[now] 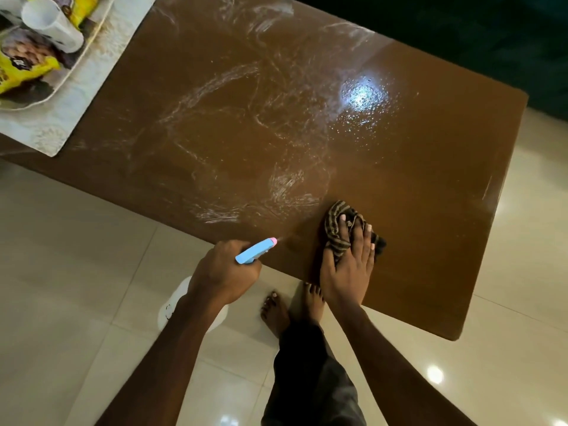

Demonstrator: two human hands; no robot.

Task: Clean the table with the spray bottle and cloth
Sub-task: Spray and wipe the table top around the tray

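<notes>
Forearms (172,348) come in from the bottom edge, with bare feet (276,312) on the tile floor (76,272) below.

Left hand (226,272): fingers curled tight round the bottle (255,251), held off the table's near edge. Its pink nozzle (273,240) points over the table (430,210). White bottle body shows under the wrist.

Right hand (347,265): fingers (367,229) spread and fairly straight, pressing the cloth (336,238) flat on the table near its front edge. Striped cloth lies under the fingertips, bunches up between two fingers and sticks out past them; the thumb sits on its left side.

Tabletop has white streaks (215,87) and droplets (362,96) under glare, far right.

Far left corner: mat (76,96), tray (61,84), cup (52,24), yellow packets (18,72).
</notes>
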